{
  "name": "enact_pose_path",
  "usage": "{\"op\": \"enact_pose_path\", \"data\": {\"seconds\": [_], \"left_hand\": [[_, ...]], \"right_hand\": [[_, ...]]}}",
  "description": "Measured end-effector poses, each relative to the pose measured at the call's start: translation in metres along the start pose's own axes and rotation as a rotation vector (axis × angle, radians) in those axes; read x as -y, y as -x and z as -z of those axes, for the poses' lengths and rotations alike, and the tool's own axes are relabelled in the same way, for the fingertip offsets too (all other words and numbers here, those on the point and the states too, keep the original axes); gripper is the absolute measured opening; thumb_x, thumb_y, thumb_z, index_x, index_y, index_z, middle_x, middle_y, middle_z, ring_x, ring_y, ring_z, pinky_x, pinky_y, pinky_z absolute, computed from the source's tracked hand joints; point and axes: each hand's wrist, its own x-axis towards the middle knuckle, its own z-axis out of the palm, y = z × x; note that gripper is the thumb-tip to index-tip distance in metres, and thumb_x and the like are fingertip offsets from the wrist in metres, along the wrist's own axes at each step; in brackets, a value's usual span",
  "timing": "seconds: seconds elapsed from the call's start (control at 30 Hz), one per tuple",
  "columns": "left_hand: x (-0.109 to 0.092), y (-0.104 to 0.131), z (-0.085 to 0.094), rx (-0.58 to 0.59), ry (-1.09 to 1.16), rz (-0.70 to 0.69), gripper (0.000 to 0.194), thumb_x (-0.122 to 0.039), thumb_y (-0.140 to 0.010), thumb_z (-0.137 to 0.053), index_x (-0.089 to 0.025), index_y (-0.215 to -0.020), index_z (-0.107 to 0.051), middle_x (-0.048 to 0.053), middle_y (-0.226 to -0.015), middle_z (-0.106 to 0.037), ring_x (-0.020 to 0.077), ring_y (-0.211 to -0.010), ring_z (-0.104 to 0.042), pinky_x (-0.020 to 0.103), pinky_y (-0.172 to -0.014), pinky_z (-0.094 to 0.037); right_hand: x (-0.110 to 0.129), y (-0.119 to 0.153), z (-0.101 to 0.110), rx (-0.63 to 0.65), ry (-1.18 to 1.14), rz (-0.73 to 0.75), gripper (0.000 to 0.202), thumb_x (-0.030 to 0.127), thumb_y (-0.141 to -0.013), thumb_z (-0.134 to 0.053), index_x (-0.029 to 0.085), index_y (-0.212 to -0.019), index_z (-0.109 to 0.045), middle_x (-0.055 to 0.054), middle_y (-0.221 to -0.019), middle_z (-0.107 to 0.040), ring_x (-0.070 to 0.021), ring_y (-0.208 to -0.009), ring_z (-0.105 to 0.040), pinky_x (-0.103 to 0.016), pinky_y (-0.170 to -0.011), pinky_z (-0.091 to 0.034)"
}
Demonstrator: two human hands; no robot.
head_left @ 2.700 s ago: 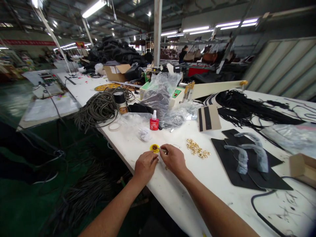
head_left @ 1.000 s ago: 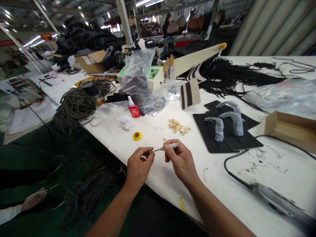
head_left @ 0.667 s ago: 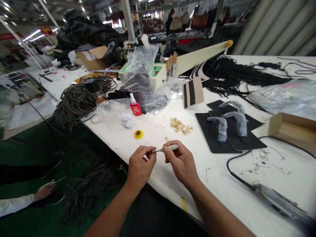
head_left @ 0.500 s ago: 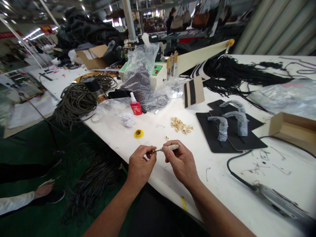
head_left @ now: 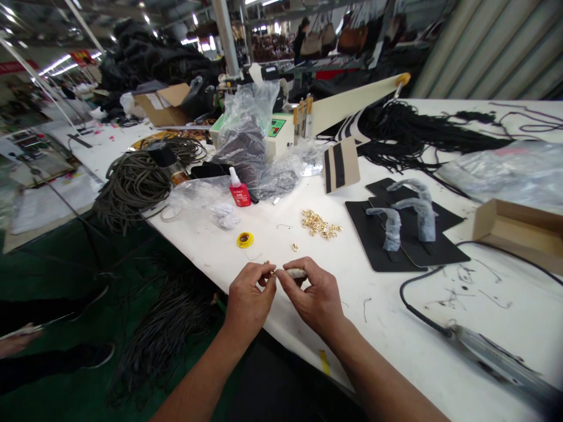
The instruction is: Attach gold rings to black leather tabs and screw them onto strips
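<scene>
Over the near edge of the table, my left hand (head_left: 248, 299) pinches a small gold metal fitting (head_left: 272, 273) between thumb and fingers. Most of that piece is hidden by the fingertips. My right hand (head_left: 317, 299) is closed around a small pale-handled tool (head_left: 297, 273); its thin shaft is covered. The right thumb and forefinger reach the left fingertips at the fitting. One loose gold fitting (head_left: 295, 247) lies just beyond, with a pile of gold fittings (head_left: 319, 225) behind it. A small yellow dish (head_left: 245, 240) with something brown inside sits ahead of my left hand.
A red bottle (head_left: 240, 195) stands near plastic bags (head_left: 248, 126). To the right lie black panels (head_left: 369, 246) with plastic-wrapped handles, a cardboard box (head_left: 519, 228) and a corded grey tool (head_left: 492, 357). Coiled cord (head_left: 127, 190) hangs at the left edge. A co-worker's hand (head_left: 20, 340) shows at far left.
My right thumb and forefinger have moved left to the gold fitting, and the tool's thin shaft no longer shows. My left hand keeps its pinch. The co-worker's hand has shifted left.
</scene>
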Motion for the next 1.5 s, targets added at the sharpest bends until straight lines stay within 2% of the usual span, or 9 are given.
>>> {"op": "enact_pose_path", "data": {"seconds": [0.2, 0.4, 0.57, 0.67, 0.73, 0.83, 0.93, 1.13, 1.5], "left_hand": [[0.002, 0.001, -0.001, -0.010, 0.030, 0.194, 0.027, -0.028, -0.088, -0.070, -0.022, -0.113, -0.073, -0.001, -0.083, -0.071, 0.0143, -0.070, -0.066, 0.026, -0.065, -0.053], [0.000, -0.002, -0.003, 0.054, 0.030, 0.211, 0.029, -0.038, -0.088, -0.069, -0.022, -0.113, -0.071, 0.000, -0.086, -0.071, 0.0148, -0.070, -0.066, 0.026, -0.061, -0.051], [-0.004, -0.018, -0.004, 0.248, -0.070, 0.180, 0.040, -0.039, -0.091, -0.066, -0.024, -0.127, -0.064, -0.002, -0.089, -0.074, 0.0146, -0.069, -0.065, 0.028, -0.063, -0.052], [-0.004, -0.035, -0.002, 0.462, -0.230, 0.134, 0.036, -0.035, -0.090, -0.067, -0.028, -0.125, -0.067, -0.004, -0.090, -0.075, 0.0148, -0.067, -0.065, 0.029, -0.066, -0.052], [-0.004, -0.048, -0.003, 0.487, -0.364, 0.033, 0.029, -0.031, -0.090, -0.066, -0.028, -0.119, -0.070, -0.002, -0.098, -0.076, 0.0161, -0.071, -0.067, 0.031, -0.070, -0.053], [-0.006, -0.072, -0.018, 0.403, -0.450, -0.196, 0.022, -0.028, -0.098, -0.057, -0.028, -0.114, -0.073, 0.002, -0.109, -0.075, 0.0191, -0.093, -0.072, 0.032, -0.084, -0.055], [-0.010, -0.099, -0.049, 0.447, -0.485, -0.326, 0.025, -0.027, -0.103, -0.052, -0.027, -0.117, -0.072, 0.003, -0.114, -0.074, 0.0193, -0.106, -0.071, 0.031, -0.093, -0.054], [-0.011, -0.138, -0.102, 0.565, -0.564, -0.366, 0.026, -0.029, -0.099, -0.060, -0.029, -0.121, -0.073, 0.003, -0.118, -0.072, 0.0231, -0.108, -0.071, 0.032, -0.083, -0.056], [-0.013, -0.146, -0.108, 0.608, -0.544, -0.486, 0.018, -0.028, -0.104, -0.052, -0.024, -0.107, -0.070, 0.005, -0.112, -0.070, 0.0221, -0.104, -0.069, 0.032, -0.083, -0.054]], "right_hand": [[-0.003, -0.007, 0.005, 0.030, -0.166, -0.203, 0.015, 0.037, -0.093, -0.067, 0.022, -0.091, -0.067, 0.002, -0.073, -0.065, -0.0144, -0.062, -0.062, -0.026, -0.061, -0.049], [0.001, -0.014, 0.017, 0.050, -0.173, -0.297, 0.023, 0.041, -0.095, -0.065, 0.021, -0.083, -0.065, 0.003, -0.059, -0.063, -0.0143, -0.055, -0.062, -0.025, -0.058, -0.046], [0.003, -0.018, 0.028, -0.103, -0.201, -0.331, 0.037, 0.054, -0.094, -0.068, 0.021, -0.077, -0.063, 0.002, -0.054, -0.062, -0.0139, -0.051, -0.057, -0.026, -0.056, -0.043], [0.001, -0.022, 0.036, -0.211, -0.301, -0.350, 0.036, 0.054, -0.094, -0.069, 0.021, -0.080, -0.064, 0.003, -0.055, -0.061, -0.0134, -0.052, -0.057, -0.026, -0.057, -0.043], [-0.003, -0.028, 0.043, -0.300, -0.406, -0.364, 0.036, 0.052, -0.093, -0.071, 0.021, -0.079, -0.063, 0.004, -0.055, -0.059, -0.0122, -0.053, -0.054, -0.025, -0.057, -0.043], [-0.011, -0.039, 0.056, -0.493, -0.659, -0.369, 0.035, 0.048, -0.088, -0.078, 0.020, -0.076, -0.060, 0.006, -0.056, -0.055, -0.0099, -0.053, -0.049, -0.023, -0.055, -0.040], [-0.019, -0.050, 0.070, -0.645, -0.943, -0.410, 0.034, 0.041, -0.078, -0.086, 0.020, -0.076, -0.060, 0.007, -0.059, -0.050, -0.0078, -0.050, -0.045, -0.021, -0.048, -0.036], [-0.024, -0.056, 0.081, -0.643, -1.111, -0.486, 0.034, 0.038, -0.073, -0.088, 0.019, -0.079, -0.061, 0.008, -0.058, -0.051, -0.0061, -0.047, -0.044, -0.017, -0.043, -0.035], [-0.024, -0.056, 0.078, -0.595, -1.101, -0.514, 0.037, 0.042, -0.074, -0.087, 0.020, -0.078, -0.057, 0.008, -0.058, -0.052, -0.0070, -0.046, -0.045, -0.020, -0.044, -0.034]]}}
